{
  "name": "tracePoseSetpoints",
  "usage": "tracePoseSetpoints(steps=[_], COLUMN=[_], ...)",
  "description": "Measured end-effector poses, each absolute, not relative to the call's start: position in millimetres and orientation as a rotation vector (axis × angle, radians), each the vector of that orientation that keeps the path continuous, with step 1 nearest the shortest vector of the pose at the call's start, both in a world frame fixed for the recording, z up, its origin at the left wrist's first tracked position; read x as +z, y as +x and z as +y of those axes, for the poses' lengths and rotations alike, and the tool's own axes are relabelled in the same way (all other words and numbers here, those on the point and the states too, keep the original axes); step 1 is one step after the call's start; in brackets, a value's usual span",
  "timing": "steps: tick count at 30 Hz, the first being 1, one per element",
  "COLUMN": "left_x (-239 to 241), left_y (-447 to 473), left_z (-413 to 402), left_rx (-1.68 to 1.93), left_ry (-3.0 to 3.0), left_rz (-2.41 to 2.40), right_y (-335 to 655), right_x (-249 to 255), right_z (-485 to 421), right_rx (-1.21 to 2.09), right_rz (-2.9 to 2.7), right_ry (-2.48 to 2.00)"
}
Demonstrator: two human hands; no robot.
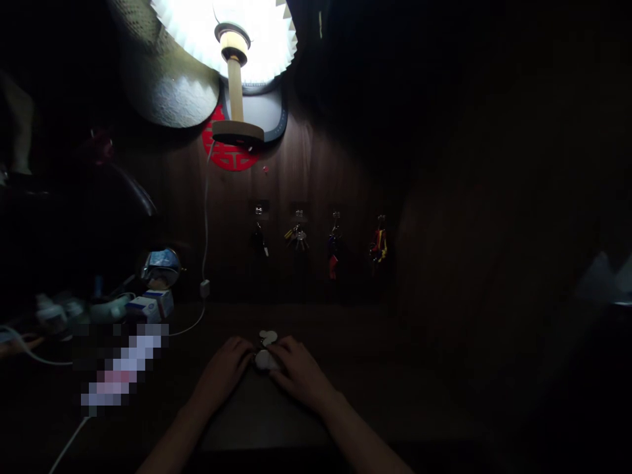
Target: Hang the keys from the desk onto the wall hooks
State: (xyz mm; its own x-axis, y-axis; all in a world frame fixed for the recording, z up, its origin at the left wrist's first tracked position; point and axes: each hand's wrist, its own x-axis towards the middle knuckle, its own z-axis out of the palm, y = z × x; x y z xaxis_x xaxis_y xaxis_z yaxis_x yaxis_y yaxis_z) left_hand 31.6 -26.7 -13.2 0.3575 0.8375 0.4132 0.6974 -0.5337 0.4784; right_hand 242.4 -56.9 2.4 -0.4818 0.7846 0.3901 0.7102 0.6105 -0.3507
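Both of my hands rest on a dark tabletop (375, 342) in dim light. My left hand (224, 372) and my right hand (296, 372) meet with curled fingers around a small pale rounded object (264, 360). Just beyond it lie one or two more small pale round pieces (268, 337). I cannot make out what the pale objects are. The fingertips of both hands touch the nearest one.
A lit lamp (232, 39) with a wooden stem hangs on the dark wall above. Several key bunches (297, 237) hang on hooks. Small boxes (151, 304), a cable (205, 217) and clutter sit at the left. A blurred strip (123, 365) lies left of my hands.
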Motion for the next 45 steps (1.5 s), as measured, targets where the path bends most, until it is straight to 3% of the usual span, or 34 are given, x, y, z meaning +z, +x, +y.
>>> tracePoseSetpoints(steps=[13,25,32,45], left_x=[-7.5,-12.2,-10.8,-9.5], left_y=[34.4,31.3,31.4,30.5], left_z=[-34.2,-31.1,-32.1,-33.3], left_rx=[1.001,0.994,1.167,1.527], left_ry=[2.333,2.471,2.528,2.459], left_rz=[1.363,1.246,1.249,1.197], right_y=[242.0,241.7,240.7,236.5], right_x=[3.8,-4.0,-8.3,-5.2], right_z=[-57.6,-54.1,-52.2,-51.6], right_rx=[0.249,0.282,0.183,0.471], right_rz=[-2.246,-2.083,-2.031,-2.061], right_ry=[-1.224,-0.995,-0.866,-1.001])
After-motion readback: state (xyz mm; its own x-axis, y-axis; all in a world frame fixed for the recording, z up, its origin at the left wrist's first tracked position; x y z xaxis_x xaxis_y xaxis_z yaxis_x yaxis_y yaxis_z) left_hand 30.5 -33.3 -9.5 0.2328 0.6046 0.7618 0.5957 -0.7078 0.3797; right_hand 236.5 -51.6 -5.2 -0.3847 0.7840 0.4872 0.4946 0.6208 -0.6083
